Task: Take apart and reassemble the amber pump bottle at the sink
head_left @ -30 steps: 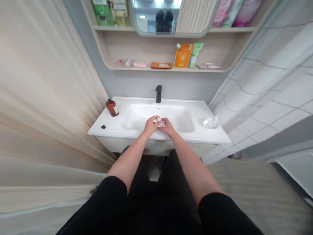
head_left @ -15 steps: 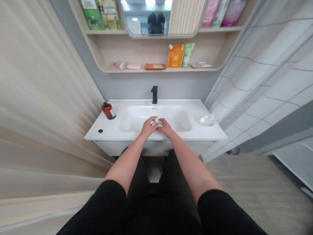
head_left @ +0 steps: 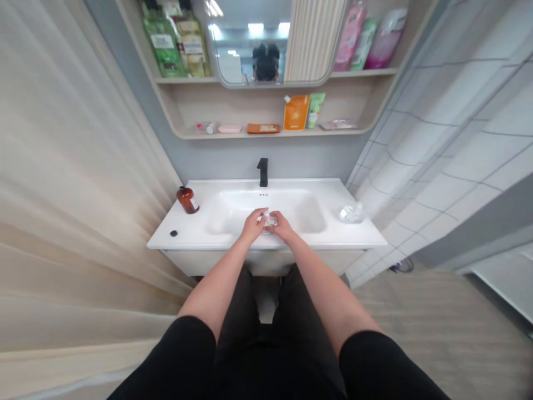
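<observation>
My left hand (head_left: 254, 225) and my right hand (head_left: 283, 225) meet over the front of the white ceramic basin (head_left: 237, 208). Between them they hold a small clear object (head_left: 270, 220), with a white top showing. My fingers hide most of it, so its exact kind cannot be told. A crumpled clear plastic item (head_left: 352, 214) lies on the counter to the right of my right hand, well apart from it.
An amber glass bottle (head_left: 187, 200) stands at the counter's left, near a small black round object (head_left: 174, 233). A black faucet (head_left: 262, 172) rises behind the basin. Above are a wooden shelf (head_left: 266, 133) holding toiletries and a mirror (head_left: 250, 44). Curtains and tiled walls flank the vanity.
The whole scene has slid lower in the view as my head tilted, showing more of the shelves. My hands stay together around the small clear object.
</observation>
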`<control>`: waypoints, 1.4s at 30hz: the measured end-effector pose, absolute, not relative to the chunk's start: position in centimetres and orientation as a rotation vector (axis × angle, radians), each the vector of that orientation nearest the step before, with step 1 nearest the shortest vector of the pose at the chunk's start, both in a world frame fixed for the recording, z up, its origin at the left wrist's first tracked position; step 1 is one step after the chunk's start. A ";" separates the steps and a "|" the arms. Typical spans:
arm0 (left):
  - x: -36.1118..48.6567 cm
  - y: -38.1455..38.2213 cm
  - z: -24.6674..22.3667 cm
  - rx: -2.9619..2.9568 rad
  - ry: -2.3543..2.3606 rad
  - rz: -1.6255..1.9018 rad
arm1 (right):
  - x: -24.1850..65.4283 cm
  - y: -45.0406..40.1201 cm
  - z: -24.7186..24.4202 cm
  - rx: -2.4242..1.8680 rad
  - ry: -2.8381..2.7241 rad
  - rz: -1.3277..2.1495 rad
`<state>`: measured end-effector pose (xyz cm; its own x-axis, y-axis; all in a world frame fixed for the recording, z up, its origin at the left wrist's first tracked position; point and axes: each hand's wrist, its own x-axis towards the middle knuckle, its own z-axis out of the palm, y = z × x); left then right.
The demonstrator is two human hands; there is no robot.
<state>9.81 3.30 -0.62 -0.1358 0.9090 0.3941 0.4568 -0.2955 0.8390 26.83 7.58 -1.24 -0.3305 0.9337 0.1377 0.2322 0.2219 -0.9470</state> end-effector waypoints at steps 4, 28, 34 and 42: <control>9.8 3.5 -0.7 1.673 1.527 1.409 | 26.7 7.7 -1.3 -1.118 -1.703 1.203; 9.6 4.4 -1.0 1.568 1.473 1.399 | 26.7 8.0 -1.6 -1.131 -1.684 1.171; 9.5 4.7 -1.3 1.538 1.461 1.378 | 26.8 8.2 -1.7 -1.152 -1.700 1.207; 9.2 4.7 -1.3 1.596 1.455 1.449 | 26.9 8.4 -2.0 -1.115 -1.739 1.170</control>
<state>9.24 4.68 -1.31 -0.1581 0.9244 0.3472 0.3508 -0.2761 0.8948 26.95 8.37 -1.97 -0.3404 0.9338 0.1104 0.2499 0.2030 -0.9468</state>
